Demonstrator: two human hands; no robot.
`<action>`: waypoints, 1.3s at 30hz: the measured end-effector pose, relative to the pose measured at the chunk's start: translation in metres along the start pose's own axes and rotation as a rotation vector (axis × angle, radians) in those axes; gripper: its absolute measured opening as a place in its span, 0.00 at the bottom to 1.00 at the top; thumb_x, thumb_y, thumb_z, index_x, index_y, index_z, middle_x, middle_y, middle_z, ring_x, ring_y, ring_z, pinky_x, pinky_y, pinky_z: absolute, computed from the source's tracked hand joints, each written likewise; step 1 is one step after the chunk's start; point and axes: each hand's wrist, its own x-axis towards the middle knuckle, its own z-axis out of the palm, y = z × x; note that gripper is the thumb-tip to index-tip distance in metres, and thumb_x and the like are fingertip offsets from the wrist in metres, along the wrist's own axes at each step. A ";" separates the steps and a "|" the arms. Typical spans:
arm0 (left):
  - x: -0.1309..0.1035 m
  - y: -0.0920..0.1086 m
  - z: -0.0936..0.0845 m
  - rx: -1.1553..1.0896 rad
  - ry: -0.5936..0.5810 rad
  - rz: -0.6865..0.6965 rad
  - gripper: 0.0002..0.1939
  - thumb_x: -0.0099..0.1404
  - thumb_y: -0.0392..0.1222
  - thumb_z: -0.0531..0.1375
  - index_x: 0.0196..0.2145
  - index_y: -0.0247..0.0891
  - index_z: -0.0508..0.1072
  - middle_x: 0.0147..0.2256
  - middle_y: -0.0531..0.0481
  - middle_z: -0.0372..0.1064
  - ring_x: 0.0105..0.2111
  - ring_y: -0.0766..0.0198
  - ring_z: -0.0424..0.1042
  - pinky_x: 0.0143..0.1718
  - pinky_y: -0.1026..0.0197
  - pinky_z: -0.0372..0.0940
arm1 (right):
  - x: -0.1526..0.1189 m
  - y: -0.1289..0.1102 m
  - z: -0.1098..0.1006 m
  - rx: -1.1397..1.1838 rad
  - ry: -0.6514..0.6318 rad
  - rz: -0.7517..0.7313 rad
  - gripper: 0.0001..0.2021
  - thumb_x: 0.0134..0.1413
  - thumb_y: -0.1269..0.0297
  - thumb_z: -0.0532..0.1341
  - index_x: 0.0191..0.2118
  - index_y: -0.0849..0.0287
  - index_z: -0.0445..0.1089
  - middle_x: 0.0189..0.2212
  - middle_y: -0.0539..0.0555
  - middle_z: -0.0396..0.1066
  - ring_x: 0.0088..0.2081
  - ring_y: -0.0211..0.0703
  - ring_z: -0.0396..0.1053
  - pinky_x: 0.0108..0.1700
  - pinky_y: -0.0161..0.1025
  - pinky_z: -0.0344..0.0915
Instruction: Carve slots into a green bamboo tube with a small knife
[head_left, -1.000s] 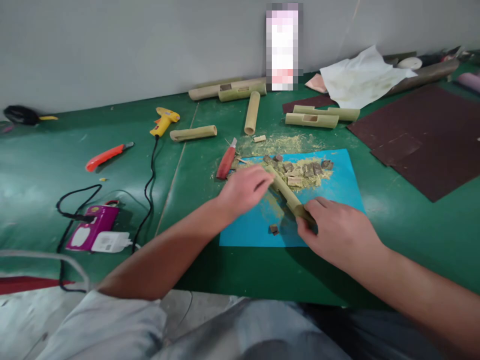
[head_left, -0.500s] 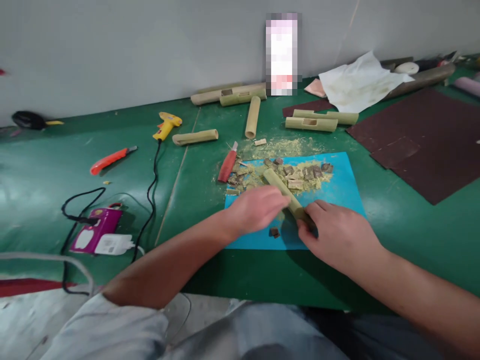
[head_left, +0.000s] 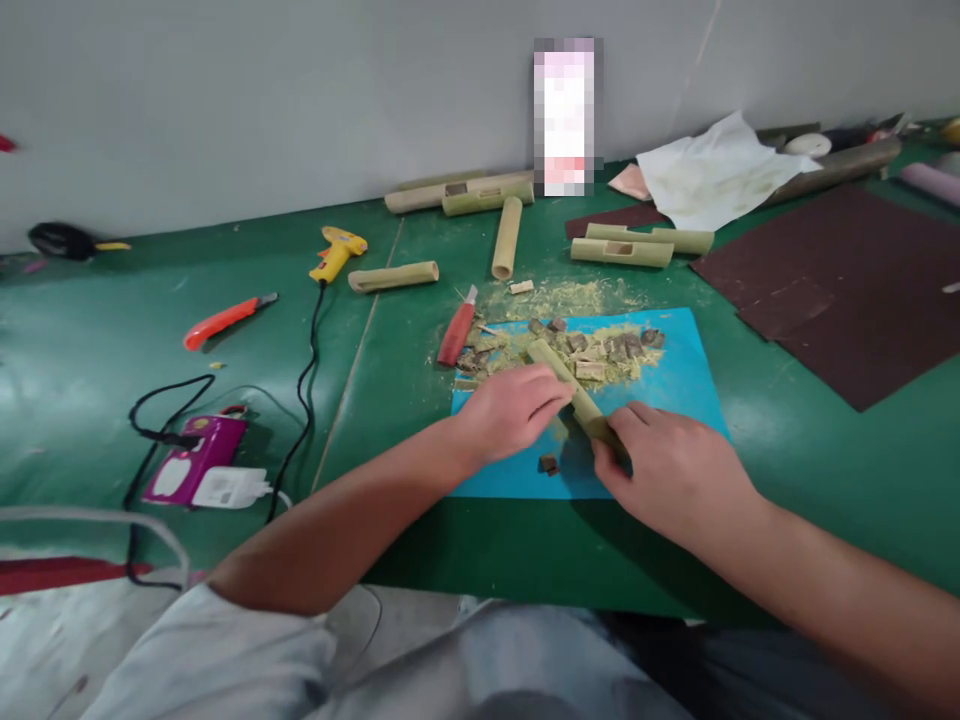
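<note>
Above a blue sheet (head_left: 697, 380), a pale green bamboo tube (head_left: 550, 356) slants from upper left to lower right. Its lower right end is wrapped by my right hand (head_left: 675, 460), which hides that part. My left hand (head_left: 517, 410) is closed, its fingertips pinched against the tube's middle; whatever sits between them is hidden or too small to make out. Beyond the tube, shavings and brown chips (head_left: 626, 347) are heaped on the sheet. A small dark chip (head_left: 550, 464) lies below the hands. To the left rests a red-handled knife (head_left: 457, 330).
Cut bamboo tubes (head_left: 621, 252) lie farther back, one (head_left: 507, 238) pointing toward me. On the left are a yellow glue gun (head_left: 336, 255), an orange utility knife (head_left: 229, 322) and a purple power strip (head_left: 193, 460) with cords. Brown sheets (head_left: 840, 300) and white paper (head_left: 720, 175) lie right.
My left hand has shifted very slightly, its fingers bent a little differently at the tube. The right hand keeps its hold. The whole view has moved a few pixels.
</note>
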 end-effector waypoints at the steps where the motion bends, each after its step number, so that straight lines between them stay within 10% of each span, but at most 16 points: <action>1: 0.000 0.000 0.000 0.000 0.013 -0.008 0.12 0.76 0.40 0.56 0.38 0.35 0.78 0.32 0.48 0.75 0.33 0.64 0.74 0.36 0.63 0.69 | 0.000 0.000 -0.001 0.002 -0.004 0.006 0.12 0.61 0.63 0.55 0.28 0.58 0.68 0.23 0.53 0.68 0.22 0.38 0.58 0.28 0.40 0.42; 39: -0.006 0.006 -0.001 0.111 -0.037 0.090 0.16 0.78 0.41 0.52 0.40 0.36 0.78 0.32 0.47 0.75 0.34 0.63 0.74 0.37 0.62 0.69 | 0.003 -0.004 -0.005 0.033 -0.126 0.063 0.09 0.60 0.63 0.55 0.30 0.58 0.69 0.25 0.54 0.69 0.23 0.39 0.59 0.27 0.41 0.41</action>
